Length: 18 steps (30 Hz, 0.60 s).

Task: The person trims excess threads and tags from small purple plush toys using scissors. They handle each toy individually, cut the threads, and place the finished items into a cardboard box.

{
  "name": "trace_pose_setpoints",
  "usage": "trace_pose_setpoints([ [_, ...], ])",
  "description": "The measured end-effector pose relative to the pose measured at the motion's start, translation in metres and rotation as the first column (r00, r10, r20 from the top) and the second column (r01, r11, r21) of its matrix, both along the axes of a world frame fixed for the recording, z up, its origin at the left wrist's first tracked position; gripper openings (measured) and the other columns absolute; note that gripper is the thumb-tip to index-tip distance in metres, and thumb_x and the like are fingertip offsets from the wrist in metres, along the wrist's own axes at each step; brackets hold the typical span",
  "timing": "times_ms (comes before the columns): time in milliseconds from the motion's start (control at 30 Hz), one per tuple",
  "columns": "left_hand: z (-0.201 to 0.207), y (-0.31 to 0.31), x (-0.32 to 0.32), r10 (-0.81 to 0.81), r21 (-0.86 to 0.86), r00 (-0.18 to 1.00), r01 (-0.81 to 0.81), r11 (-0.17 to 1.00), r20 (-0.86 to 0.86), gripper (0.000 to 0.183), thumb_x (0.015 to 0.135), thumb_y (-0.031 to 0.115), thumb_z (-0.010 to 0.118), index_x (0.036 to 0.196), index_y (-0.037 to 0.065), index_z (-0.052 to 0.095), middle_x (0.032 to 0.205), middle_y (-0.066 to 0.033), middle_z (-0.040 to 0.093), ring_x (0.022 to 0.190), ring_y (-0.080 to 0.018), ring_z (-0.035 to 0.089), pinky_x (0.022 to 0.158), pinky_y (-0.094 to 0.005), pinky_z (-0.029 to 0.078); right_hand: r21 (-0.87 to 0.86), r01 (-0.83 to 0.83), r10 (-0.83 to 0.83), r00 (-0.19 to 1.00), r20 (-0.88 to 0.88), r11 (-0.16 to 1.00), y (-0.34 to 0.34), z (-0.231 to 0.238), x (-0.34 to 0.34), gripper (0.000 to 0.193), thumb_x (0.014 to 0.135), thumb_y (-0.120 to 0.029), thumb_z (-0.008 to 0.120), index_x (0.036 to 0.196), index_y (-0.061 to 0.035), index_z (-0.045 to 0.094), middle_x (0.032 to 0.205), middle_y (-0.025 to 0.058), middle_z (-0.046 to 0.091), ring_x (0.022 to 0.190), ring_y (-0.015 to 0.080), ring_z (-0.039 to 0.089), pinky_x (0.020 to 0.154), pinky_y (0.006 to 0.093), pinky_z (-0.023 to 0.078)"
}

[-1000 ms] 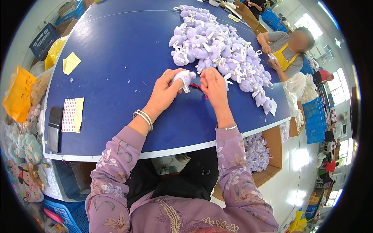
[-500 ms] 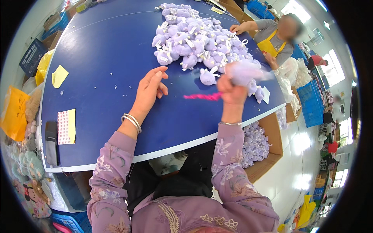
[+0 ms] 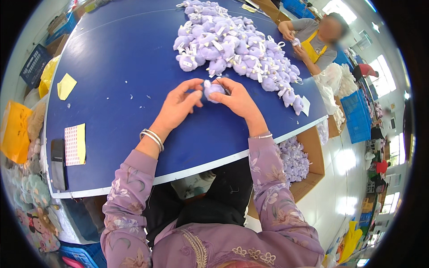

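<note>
A small lilac plush toy (image 3: 213, 91) is held above the blue table by my right hand (image 3: 239, 100), thumb and fingers closed round its right side. A thin dark tool (image 3: 225, 88) shows at those same fingers; its kind is hard to make out. My left hand (image 3: 178, 105) is at the toy's left side, thumb and fingers apart and slightly curled; whether the fingertips touch it I cannot tell. Just beyond both hands lies a big heap of similar lilac plush toys (image 3: 237, 44), many with white tags or loops.
On the blue table (image 3: 120, 58) lie a sticker sheet (image 3: 74, 144), a dark phone-like case (image 3: 58, 164) and a yellow paper (image 3: 66, 86). A cardboard box (image 3: 316, 156) of lilac pieces stands below the right edge. Across the table a co-worker (image 3: 315, 42) handles a small lilac piece.
My right hand came left from the heap's near edge with a plush toy, meeting my left hand. The pink cord seen earlier is out of sight. The co-worker's hands came together.
</note>
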<state>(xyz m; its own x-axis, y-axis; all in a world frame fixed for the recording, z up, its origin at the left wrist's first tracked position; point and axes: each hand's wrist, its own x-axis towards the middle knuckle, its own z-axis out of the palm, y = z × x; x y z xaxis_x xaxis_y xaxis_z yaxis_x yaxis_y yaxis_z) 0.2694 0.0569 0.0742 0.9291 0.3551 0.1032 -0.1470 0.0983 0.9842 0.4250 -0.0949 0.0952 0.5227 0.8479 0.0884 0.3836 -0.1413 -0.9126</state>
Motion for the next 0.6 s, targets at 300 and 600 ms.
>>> trace_pose_setpoints([
  [300, 0.005, -0.004, 0.002, -0.031, -0.009, 0.999, 0.031, 0.999, -0.014, 0.046, 0.09, 0.005, 0.058, 0.135, 0.005, 0.049, 0.111, -0.0069, 0.061, 0.086, -0.0128, 0.064, 0.064, -0.0242, 0.051, 0.098, -0.003, 0.039, 0.93, -0.366, 0.995, 0.01, 0.003, -0.031, 0.044, 0.1, -0.044, 0.048, 0.106, -0.0035, 0.063, 0.067, -0.0028, 0.052, 0.053, 0.0032, 0.042, 0.045, 0.0202, 0.032],
  [600, 0.006, -0.001, 0.004, 0.072, -0.097, 0.994, -0.08, 0.992, -0.086, 0.024, 0.091, 0.017, 0.061, 0.106, -0.001, 0.06, 0.076, -0.0032, 0.063, 0.061, -0.0077, 0.059, 0.052, -0.0217, 0.046, 0.129, 0.177, -0.141, 0.959, -0.246, 0.976, 0.008, 0.007, -0.022, 0.032, 0.095, -0.035, 0.059, 0.093, -0.0032, 0.064, 0.071, -0.0014, 0.058, 0.053, 0.0021, 0.042, 0.045, 0.0201, 0.03],
])
